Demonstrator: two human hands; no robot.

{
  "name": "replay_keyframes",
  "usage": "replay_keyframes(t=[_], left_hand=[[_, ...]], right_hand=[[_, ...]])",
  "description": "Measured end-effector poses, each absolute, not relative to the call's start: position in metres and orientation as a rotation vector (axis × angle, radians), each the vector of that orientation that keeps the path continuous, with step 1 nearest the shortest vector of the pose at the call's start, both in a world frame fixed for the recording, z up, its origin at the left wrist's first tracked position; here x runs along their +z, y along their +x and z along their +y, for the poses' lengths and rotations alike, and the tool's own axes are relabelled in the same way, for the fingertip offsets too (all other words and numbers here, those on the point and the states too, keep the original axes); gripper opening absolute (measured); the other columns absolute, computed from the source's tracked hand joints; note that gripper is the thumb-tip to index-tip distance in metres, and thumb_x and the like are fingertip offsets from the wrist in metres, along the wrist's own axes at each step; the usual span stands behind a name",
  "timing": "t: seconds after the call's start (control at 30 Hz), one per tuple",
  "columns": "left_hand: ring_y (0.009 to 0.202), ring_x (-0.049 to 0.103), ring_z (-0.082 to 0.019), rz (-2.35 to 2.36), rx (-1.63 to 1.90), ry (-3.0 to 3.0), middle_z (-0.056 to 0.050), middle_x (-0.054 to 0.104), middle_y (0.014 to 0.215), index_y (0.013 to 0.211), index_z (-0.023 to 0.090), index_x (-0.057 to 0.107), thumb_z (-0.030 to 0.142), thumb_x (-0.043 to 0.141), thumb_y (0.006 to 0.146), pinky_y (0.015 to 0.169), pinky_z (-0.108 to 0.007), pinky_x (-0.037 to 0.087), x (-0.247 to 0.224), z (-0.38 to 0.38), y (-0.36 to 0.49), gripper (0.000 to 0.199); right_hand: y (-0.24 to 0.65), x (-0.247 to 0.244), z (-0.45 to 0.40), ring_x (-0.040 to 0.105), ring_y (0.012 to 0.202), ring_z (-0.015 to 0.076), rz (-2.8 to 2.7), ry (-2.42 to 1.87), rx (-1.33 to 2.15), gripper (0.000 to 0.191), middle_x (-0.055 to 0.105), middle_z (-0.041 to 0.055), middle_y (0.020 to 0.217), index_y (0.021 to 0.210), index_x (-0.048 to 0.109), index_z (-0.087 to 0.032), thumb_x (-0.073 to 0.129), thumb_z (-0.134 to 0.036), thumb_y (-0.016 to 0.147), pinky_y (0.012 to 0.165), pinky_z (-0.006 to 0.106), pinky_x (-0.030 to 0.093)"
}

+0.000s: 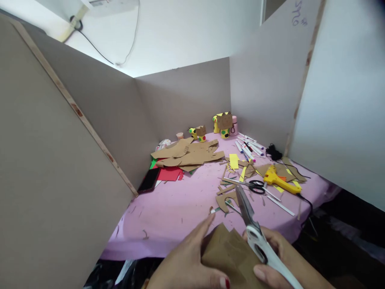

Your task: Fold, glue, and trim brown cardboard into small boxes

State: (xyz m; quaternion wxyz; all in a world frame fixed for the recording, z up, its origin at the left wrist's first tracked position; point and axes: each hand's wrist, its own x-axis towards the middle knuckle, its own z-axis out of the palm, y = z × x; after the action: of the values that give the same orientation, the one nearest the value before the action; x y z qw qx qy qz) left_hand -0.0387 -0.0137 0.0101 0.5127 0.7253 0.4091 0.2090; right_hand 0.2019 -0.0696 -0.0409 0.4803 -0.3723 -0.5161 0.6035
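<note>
Close in front of me, a folded piece of brown cardboard point(231, 253) with a notched top edge is held over the table's front edge. My left hand point(189, 257) grips it from the left, thumb across its near side. In my right hand point(276, 257) is a pair of white-handled scissors point(251, 218), its blades pointing up and away and looking closed or nearly so. The right thumb lies over the handle, close to the cardboard's right side. Cardboard scraps point(222, 202) lie just beyond the blades.
On the pink-covered table point(168, 212) lie a yellow glue gun point(279, 180), black-handled scissors point(255, 186), markers point(249, 146), cardboard sheets point(189, 152), red paper point(167, 172) and a phone point(149, 180). Yellow spotted figures point(225, 132) and a pink bottle point(234, 125) stand behind. Grey panels point(186, 96) enclose the table.
</note>
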Motion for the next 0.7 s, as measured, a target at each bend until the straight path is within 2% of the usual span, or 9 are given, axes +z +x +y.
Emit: replay_keyframes(t=[0.07,0.13,0.23,0.33,0.43,0.5,0.6,0.7], left_hand=[[0.131,0.048,-0.036,0.849,0.45,1.656,-0.009,0.049,0.148,0.142,0.029,0.045,0.041,0.086,0.06,0.112,-0.049,0.031,0.008,-0.013,-0.033,0.092],[0.128,0.05,-0.036,0.785,0.511,1.583,-0.01,0.05,0.146,0.142,0.028,0.044,0.044,0.085,0.061,0.109,-0.048,0.036,-0.003,-0.014,-0.028,0.092],[0.132,0.043,-0.039,0.854,0.737,1.704,-0.012,0.046,0.146,0.143,0.028,0.042,0.045,0.086,0.058,0.11,-0.051,0.033,-0.02,-0.019,-0.023,0.097],[0.128,0.044,-0.039,1.062,1.107,2.095,-0.015,0.049,0.138,0.142,0.03,0.043,0.03,0.083,0.061,0.108,-0.055,0.031,-0.027,-0.026,-0.021,0.091],[0.123,0.047,-0.037,1.163,1.404,2.496,-0.016,0.053,0.129,0.141,0.032,0.043,0.02,0.077,0.066,0.109,-0.058,0.026,-0.027,-0.032,-0.021,0.083],[0.122,0.048,-0.035,1.17,1.463,2.637,-0.014,0.055,0.128,0.138,0.036,0.045,0.015,0.071,0.071,0.111,-0.059,0.023,-0.026,-0.034,-0.021,0.075],[0.125,0.048,-0.032,1.147,1.496,2.677,-0.011,0.058,0.128,0.134,0.04,0.049,0.005,0.061,0.077,0.113,-0.058,0.019,-0.029,-0.037,-0.021,0.068],[0.124,0.05,-0.028,1.098,1.539,2.52,-0.003,0.061,0.126,0.132,0.049,0.048,0.007,0.061,0.082,0.115,-0.055,0.015,-0.034,-0.037,-0.022,0.068]], right_hand=[[0.199,-0.036,-0.067,0.064,0.087,0.0244,-1.329,-0.873,1.438,0.046,0.069,0.0041,0.091,0.102,0.067,-0.024,0.077,-0.051,0.066,0.076,0.032,0.051],[0.199,-0.035,-0.063,0.062,0.079,0.0215,-1.355,-0.902,1.355,0.039,0.066,0.0009,0.081,0.096,0.068,-0.023,0.078,-0.043,0.064,0.072,0.03,0.049],[0.203,-0.038,-0.055,0.054,0.065,0.0152,-1.304,-0.989,1.231,0.033,0.058,-0.0035,0.071,0.096,0.066,-0.024,0.076,-0.038,0.068,0.063,0.025,0.045],[0.21,-0.048,-0.049,0.051,0.063,0.0143,-1.14,-1.135,1.134,0.036,0.058,-0.0047,0.07,0.104,0.062,-0.025,0.075,-0.041,0.075,0.06,0.025,0.044],[0.215,-0.061,-0.051,0.055,0.065,0.0157,-0.933,-1.201,1.184,0.047,0.06,-0.0049,0.07,0.111,0.058,-0.024,0.078,-0.044,0.073,0.063,0.027,0.045],[0.218,-0.069,-0.055,0.058,0.065,0.0169,-0.853,-1.211,1.274,0.05,0.063,-0.0036,0.07,0.111,0.057,-0.022,0.079,-0.046,0.073,0.063,0.028,0.046],[0.218,-0.075,-0.061,0.061,0.065,0.0187,-0.861,-1.211,1.35,0.044,0.066,-0.0004,0.069,0.101,0.06,-0.02,0.077,-0.049,0.073,0.061,0.03,0.047],[0.215,-0.074,-0.063,0.059,0.061,0.0172,-0.941,-1.225,1.357,0.038,0.063,-0.002,0.067,0.095,0.062,-0.021,0.077,-0.048,0.074,0.057,0.028,0.045]])
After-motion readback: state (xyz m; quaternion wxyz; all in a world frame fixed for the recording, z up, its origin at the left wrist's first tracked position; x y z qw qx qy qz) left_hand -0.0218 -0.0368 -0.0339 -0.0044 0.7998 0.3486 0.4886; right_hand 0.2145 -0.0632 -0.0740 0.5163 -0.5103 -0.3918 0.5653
